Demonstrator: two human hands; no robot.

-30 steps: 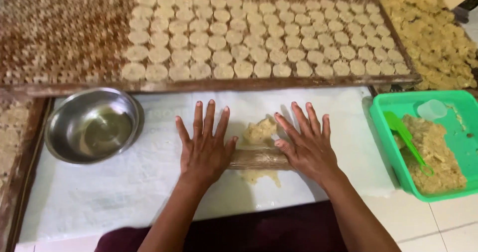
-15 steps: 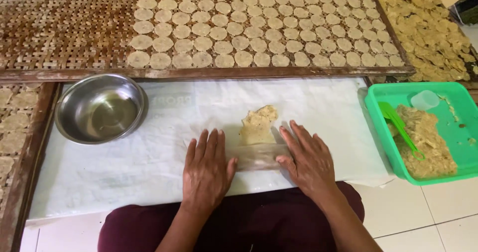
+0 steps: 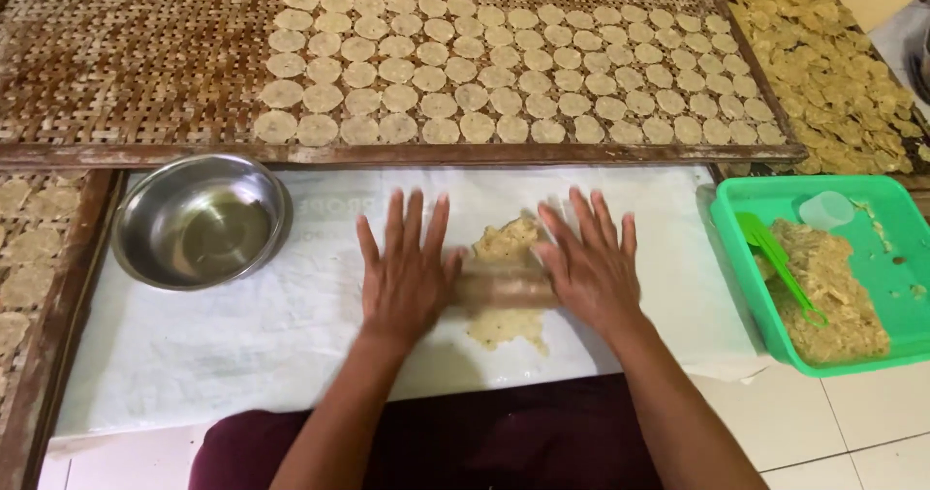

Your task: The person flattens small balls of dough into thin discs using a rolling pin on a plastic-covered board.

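Hands flat and open, the left hand point(image 3: 405, 277) and right hand point(image 3: 589, 265) press a clear roller point(image 3: 504, 291) across a patch of dough point(image 3: 504, 248) near the middle of the white sheet point(image 3: 242, 354), gripping nothing. The dough looks soft, sticky and easily torn; the stiff roller seems best driven by palms at its ends. A steel bowl point(image 3: 201, 221) sits at the sheet's left edge.

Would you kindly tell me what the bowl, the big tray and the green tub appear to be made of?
Bowl: metal, probably stainless steel, going by its shiny grey reflections. Tray: woven strips, likely bamboo, in a worn wooden frame; the basket-weave pattern shows. Tub: apparently plastic, with a smooth, uniform bright green surface and rounded moulded rim.
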